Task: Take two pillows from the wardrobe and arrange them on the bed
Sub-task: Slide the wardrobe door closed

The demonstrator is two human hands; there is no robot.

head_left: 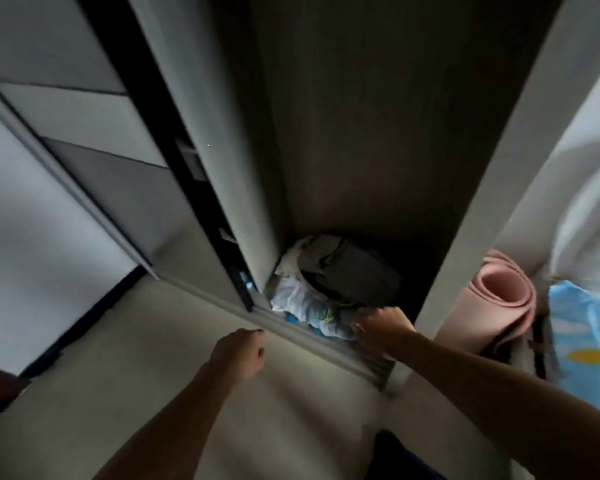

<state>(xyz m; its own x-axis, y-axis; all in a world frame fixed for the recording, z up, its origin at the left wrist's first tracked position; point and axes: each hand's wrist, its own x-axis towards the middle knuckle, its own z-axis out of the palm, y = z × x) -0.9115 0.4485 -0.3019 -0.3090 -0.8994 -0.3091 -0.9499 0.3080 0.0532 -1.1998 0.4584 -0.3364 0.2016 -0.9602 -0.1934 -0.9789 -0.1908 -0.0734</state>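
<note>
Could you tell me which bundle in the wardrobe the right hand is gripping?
The pale patterned bundle at the front; the right hand clutches its edge. The grey bundle lies behind, untouched.

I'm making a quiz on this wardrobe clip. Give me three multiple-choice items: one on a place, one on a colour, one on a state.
1. Where is the rolled mat?
A. Right of the wardrobe opening
B. Inside the wardrobe
C. On the bed

2. What colour is the mat?
A. Green
B. Pink
C. Black

3. What is the right hand doing?
A. Hanging open
B. Pushing the door
C. Closed on the pale bundle

Answers:
1 A, it stands outside the wardrobe's right panel.
2 B, its coil shows pink.
3 C, its fingers curl into the bundle's edge; the left hand holds nothing.
</note>
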